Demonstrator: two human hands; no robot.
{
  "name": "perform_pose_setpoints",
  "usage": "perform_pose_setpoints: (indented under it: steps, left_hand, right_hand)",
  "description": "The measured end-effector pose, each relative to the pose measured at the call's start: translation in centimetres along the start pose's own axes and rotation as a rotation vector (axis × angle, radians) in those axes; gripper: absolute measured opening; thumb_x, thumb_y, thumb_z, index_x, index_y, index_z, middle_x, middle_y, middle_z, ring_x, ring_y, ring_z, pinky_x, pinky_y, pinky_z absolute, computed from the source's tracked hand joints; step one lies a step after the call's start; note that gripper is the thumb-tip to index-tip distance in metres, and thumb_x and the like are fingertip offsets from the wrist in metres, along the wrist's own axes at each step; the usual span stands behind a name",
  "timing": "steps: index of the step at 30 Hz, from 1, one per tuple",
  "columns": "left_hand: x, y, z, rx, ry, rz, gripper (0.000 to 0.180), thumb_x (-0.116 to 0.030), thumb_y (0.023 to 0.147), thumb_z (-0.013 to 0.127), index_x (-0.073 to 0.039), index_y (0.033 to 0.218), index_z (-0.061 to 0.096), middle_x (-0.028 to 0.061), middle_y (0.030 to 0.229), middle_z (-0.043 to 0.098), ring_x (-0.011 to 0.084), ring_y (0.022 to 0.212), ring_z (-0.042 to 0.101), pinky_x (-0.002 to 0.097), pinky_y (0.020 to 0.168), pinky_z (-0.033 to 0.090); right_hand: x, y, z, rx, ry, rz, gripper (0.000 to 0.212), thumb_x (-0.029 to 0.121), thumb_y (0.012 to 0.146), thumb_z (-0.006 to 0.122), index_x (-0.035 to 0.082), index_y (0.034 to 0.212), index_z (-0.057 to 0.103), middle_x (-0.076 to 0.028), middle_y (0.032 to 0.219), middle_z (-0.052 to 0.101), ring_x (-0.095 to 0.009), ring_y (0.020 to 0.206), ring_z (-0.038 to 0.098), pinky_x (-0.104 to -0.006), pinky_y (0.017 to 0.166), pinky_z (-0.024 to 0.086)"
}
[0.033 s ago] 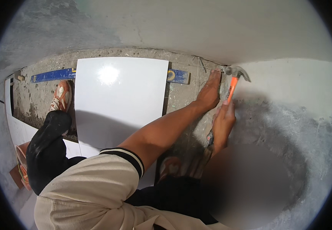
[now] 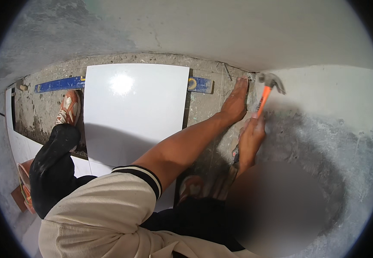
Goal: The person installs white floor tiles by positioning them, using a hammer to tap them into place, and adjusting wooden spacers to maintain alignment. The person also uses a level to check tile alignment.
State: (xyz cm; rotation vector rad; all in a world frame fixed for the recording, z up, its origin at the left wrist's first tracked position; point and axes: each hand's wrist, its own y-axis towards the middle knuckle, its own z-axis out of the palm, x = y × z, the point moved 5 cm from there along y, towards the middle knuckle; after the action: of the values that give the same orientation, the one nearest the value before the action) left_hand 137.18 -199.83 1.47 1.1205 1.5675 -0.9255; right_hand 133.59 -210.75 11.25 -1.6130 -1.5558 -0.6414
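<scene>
My right hand [image 2: 251,135] is wrapped round the orange and black handle of a claw hammer [image 2: 265,93]. The hammer's metal head is raised beside the wall corner, just right of my left fingertips and apart from them. My left hand [image 2: 235,104] reaches down to the floor at that corner, its fingers drawn together against the base of the wall. Whatever the fingertips pinch, if anything, is hidden. Left of this hand, a thin metal nail or pin [image 2: 227,72] stands by the wall, with thin string lines near it.
A large glossy white tile [image 2: 137,99] covers the middle of the rough concrete floor [image 2: 203,107]. A blue spirit level [image 2: 202,85] shows on both sides of it. My shoe [image 2: 69,107] stands left of the tile. An orange bucket [image 2: 24,180] is at the far left.
The hammer head has moved slightly to the right, away from the corner and my left fingertips. My left hand stays in place.
</scene>
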Motion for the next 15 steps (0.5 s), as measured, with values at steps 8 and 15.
perform_pose_setpoints:
  steps: [8, 15]
  left_hand:
    - [0.1, 0.5, 0.3, 0.018, 0.025, 0.011, 0.089, 0.016, 0.082, 0.047, 0.008, 0.165, 0.016, 0.0325, 0.171, 0.017, 0.0431, 0.162, 0.013, 0.0441, 0.133, 0.016]
    - [0.5, 0.7, 0.5, 0.043, 0.059, 0.014, 0.085, 0.009, 0.087, 0.053, 0.007, 0.164, 0.018, 0.031, 0.171, 0.02, 0.0425, 0.162, 0.014, 0.0432, 0.133, 0.017]
  right_hand:
    - [-2.0, 2.3, 0.2, -0.073, -0.178, -0.218, 0.034, 0.026, 0.111, 0.05, -0.006, 0.118, 0.062, -0.011, 0.081, 0.062, -0.016, 0.064, 0.06, -0.0331, 0.057, 0.048]
    - [-0.4, 0.7, -0.2, -0.168, -0.012, -0.207, 0.034, 0.034, 0.113, 0.049, 0.003, 0.119, 0.059, 0.0, 0.071, 0.051, -0.009, 0.05, 0.048, -0.0271, 0.043, 0.039]
